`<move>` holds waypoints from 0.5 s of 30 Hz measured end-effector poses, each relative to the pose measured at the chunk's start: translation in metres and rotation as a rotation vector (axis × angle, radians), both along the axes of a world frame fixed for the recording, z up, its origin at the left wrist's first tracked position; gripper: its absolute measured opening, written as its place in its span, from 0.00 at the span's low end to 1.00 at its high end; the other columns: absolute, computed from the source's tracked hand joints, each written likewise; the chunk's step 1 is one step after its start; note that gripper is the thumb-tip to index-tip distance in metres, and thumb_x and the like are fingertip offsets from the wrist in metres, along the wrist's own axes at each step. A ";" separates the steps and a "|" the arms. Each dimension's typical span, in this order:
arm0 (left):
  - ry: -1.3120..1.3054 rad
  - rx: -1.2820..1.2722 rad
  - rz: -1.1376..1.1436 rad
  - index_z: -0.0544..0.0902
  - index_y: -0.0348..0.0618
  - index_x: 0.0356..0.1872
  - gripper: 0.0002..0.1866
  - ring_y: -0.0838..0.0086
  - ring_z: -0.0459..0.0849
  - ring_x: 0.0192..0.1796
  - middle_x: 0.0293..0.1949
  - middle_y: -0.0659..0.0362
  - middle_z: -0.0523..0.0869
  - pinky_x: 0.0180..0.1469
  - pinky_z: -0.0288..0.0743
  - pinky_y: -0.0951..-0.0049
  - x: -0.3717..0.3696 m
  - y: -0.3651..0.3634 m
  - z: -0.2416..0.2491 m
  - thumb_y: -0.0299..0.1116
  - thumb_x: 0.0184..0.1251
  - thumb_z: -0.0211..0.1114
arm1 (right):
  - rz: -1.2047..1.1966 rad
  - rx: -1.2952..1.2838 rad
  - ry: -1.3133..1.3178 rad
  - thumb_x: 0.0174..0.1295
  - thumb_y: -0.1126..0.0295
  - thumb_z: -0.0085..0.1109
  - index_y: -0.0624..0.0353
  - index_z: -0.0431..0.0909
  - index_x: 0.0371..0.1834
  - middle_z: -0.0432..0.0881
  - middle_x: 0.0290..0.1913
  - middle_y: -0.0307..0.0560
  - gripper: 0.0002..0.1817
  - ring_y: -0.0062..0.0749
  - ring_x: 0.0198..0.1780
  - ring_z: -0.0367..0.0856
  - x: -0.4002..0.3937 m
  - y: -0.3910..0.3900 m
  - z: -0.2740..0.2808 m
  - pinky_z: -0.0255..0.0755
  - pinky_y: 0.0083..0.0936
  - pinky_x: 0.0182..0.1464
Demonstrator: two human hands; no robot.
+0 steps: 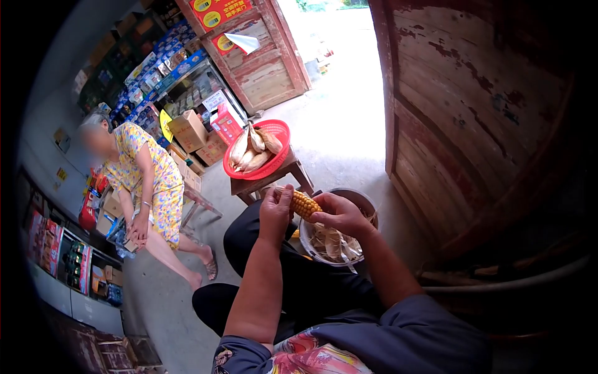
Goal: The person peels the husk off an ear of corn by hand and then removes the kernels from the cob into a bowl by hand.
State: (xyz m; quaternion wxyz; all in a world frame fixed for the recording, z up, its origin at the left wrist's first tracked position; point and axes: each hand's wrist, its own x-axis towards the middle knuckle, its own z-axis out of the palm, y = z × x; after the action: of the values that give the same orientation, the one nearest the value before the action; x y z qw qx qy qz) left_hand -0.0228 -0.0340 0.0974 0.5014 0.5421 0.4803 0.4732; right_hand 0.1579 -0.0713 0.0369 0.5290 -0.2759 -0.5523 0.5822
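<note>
A yellow corn cob (304, 204), its kernels bare, is held between my two hands above my lap. My left hand (275, 210) is closed round its left end, where some pale husk or silk shows. At the other end, the fingers of my right hand (341, 214) grip the cob. Below my right hand stands a metal pot (372, 206) with pale corn husks (334, 244) inside. Just beyond my hands, a red plastic basket (279, 163) holds several ears of corn (248, 151) in dry husks.
The basket rests on a wooden stool (293, 173). To the left a person in a floral dress (152, 168) sits on a stool. Cardboard boxes (189, 131) and stocked shelves stand behind. Weathered wooden doors (461, 124) flank the bright doorway.
</note>
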 end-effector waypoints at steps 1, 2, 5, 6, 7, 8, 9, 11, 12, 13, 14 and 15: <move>-0.001 -0.001 0.002 0.78 0.43 0.40 0.13 0.85 0.71 0.22 0.27 0.65 0.78 0.23 0.65 0.83 0.000 -0.001 0.002 0.43 0.70 0.65 | 0.055 -0.062 0.047 0.65 0.64 0.65 0.67 0.72 0.56 0.80 0.46 0.42 0.22 0.20 0.48 0.77 0.003 -0.002 0.002 0.72 0.19 0.53; -0.008 -0.040 -0.009 0.78 0.43 0.40 0.13 0.85 0.71 0.22 0.26 0.65 0.78 0.23 0.66 0.82 0.000 -0.001 0.005 0.44 0.71 0.63 | 0.095 -0.034 0.053 0.69 0.60 0.59 0.67 0.73 0.55 0.80 0.46 0.42 0.21 0.20 0.47 0.77 0.005 0.003 -0.007 0.72 0.19 0.51; -0.062 -0.085 -0.061 0.80 0.45 0.41 0.14 0.84 0.73 0.23 0.28 0.66 0.79 0.24 0.68 0.82 0.000 -0.003 0.009 0.46 0.74 0.58 | 0.103 -0.070 0.110 0.73 0.59 0.53 0.66 0.74 0.53 0.81 0.42 0.42 0.19 0.21 0.41 0.80 0.006 0.001 -0.004 0.75 0.19 0.47; -0.107 -0.089 -0.100 0.81 0.47 0.42 0.15 0.83 0.74 0.25 0.30 0.66 0.80 0.25 0.69 0.83 0.000 -0.004 0.010 0.47 0.75 0.55 | 0.103 -0.070 0.110 0.73 0.59 0.53 0.66 0.74 0.53 0.81 0.42 0.42 0.19 0.21 0.41 0.80 0.006 0.001 -0.004 0.75 0.19 0.47; -0.107 -0.089 -0.100 0.81 0.47 0.42 0.15 0.83 0.74 0.25 0.30 0.66 0.80 0.25 0.69 0.83 -0.001 -0.003 0.009 0.47 0.75 0.55 | 0.085 -0.072 0.118 0.74 0.59 0.51 0.66 0.74 0.53 0.82 0.41 0.42 0.19 0.21 0.40 0.81 0.006 0.000 -0.005 0.75 0.19 0.46; -0.109 -0.087 -0.106 0.80 0.47 0.42 0.15 0.83 0.76 0.26 0.31 0.66 0.80 0.26 0.70 0.83 -0.002 -0.002 0.008 0.47 0.76 0.55 | 0.068 -0.074 0.126 0.74 0.59 0.50 0.66 0.75 0.53 0.82 0.41 0.42 0.19 0.21 0.38 0.81 0.006 0.000 -0.005 0.76 0.20 0.45; -0.111 -0.086 -0.112 0.80 0.46 0.43 0.16 0.83 0.77 0.27 0.32 0.66 0.81 0.27 0.70 0.83 -0.003 -0.001 0.007 0.48 0.76 0.54 | 0.068 -0.074 0.127 0.74 0.59 0.50 0.66 0.75 0.53 0.82 0.41 0.42 0.19 0.21 0.38 0.81 0.006 0.001 -0.007 0.76 0.20 0.45; -0.129 -0.096 -0.079 0.80 0.46 0.43 0.16 0.83 0.77 0.28 0.32 0.66 0.81 0.27 0.70 0.83 -0.002 0.000 0.006 0.48 0.75 0.55 | -0.009 -0.129 0.176 0.75 0.61 0.49 0.65 0.76 0.50 0.81 0.40 0.41 0.16 0.21 0.37 0.81 0.007 0.004 -0.013 0.76 0.19 0.44; -0.148 -0.105 -0.045 0.80 0.46 0.43 0.16 0.83 0.78 0.28 0.32 0.66 0.81 0.27 0.71 0.83 -0.001 0.000 0.006 0.49 0.75 0.56 | -0.009 -0.129 0.177 0.75 0.61 0.49 0.65 0.76 0.50 0.81 0.40 0.41 0.16 0.21 0.37 0.81 0.009 0.007 -0.018 0.76 0.19 0.44; -0.147 -0.106 -0.045 0.80 0.46 0.43 0.16 0.83 0.78 0.28 0.32 0.66 0.81 0.27 0.71 0.83 0.000 -0.001 0.008 0.49 0.75 0.56 | -0.010 -0.142 0.169 0.74 0.62 0.50 0.64 0.76 0.48 0.81 0.39 0.41 0.15 0.20 0.36 0.80 0.012 0.011 -0.021 0.76 0.19 0.43; -0.166 -0.109 -0.004 0.80 0.45 0.41 0.15 0.83 0.76 0.25 0.29 0.66 0.80 0.25 0.68 0.82 0.001 -0.002 0.009 0.47 0.74 0.57 | -0.011 -0.154 0.161 0.74 0.63 0.50 0.64 0.77 0.45 0.81 0.38 0.40 0.14 0.20 0.36 0.80 0.014 0.013 -0.026 0.75 0.18 0.42; -0.186 -0.113 0.038 0.80 0.44 0.38 0.15 0.84 0.73 0.22 0.27 0.65 0.79 0.22 0.65 0.82 0.002 -0.003 0.011 0.46 0.74 0.58 | -0.010 -0.155 0.162 0.74 0.63 0.50 0.64 0.77 0.45 0.81 0.38 0.40 0.14 0.20 0.36 0.80 0.016 0.013 -0.024 0.75 0.18 0.42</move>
State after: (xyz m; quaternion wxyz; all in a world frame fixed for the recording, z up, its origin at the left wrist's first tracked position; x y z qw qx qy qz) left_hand -0.0204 -0.0369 0.1086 0.5643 0.4576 0.4680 0.5031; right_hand 0.1735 -0.0583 0.0133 0.5518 -0.2710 -0.4598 0.6408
